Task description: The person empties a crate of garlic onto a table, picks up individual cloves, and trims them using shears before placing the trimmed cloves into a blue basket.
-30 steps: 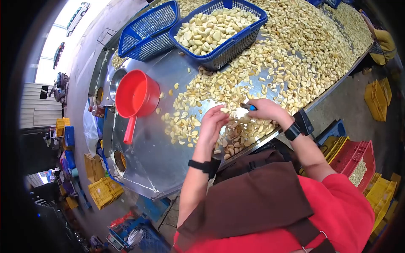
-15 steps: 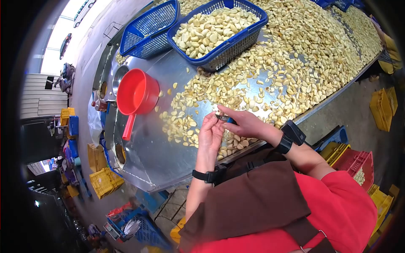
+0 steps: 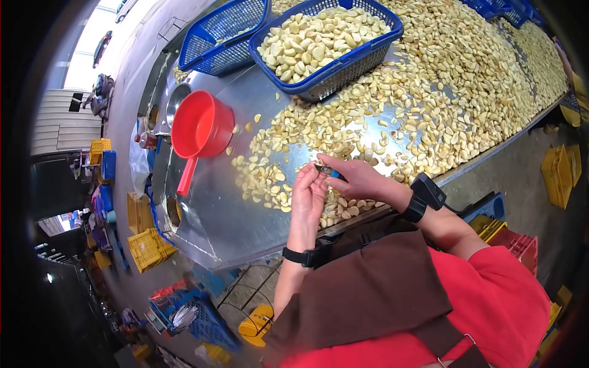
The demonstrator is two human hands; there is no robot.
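Note:
My right hand [image 3: 356, 178] is closed round a small knife [image 3: 325, 168] with a dark blade and a blue handle. Close against it, my left hand [image 3: 308, 190] pinches a small pale piece [image 3: 318, 163] at the blade. Both hands are above the near edge of the metal table [image 3: 221, 227]. Around and beyond them lie loose pale, flat pieces [image 3: 454, 110], like shelled beans or nut halves. Past the hands, a blue basket [image 3: 328, 73] is heaped with larger pale pieces [image 3: 319, 40].
A red dipper [image 3: 199, 126] lies left of the hands, beside a metal bowl [image 3: 178, 101]. Another blue basket [image 3: 224, 43] stands at the far left of the table. Yellow crates [image 3: 149, 248] and a red crate [image 3: 521, 245] stand below table level. Another person's sleeve [image 3: 578, 92] shows at far right.
The whole view has shifted slightly. My hands remain together, with the small piece still at the blade and only slight finger movement.

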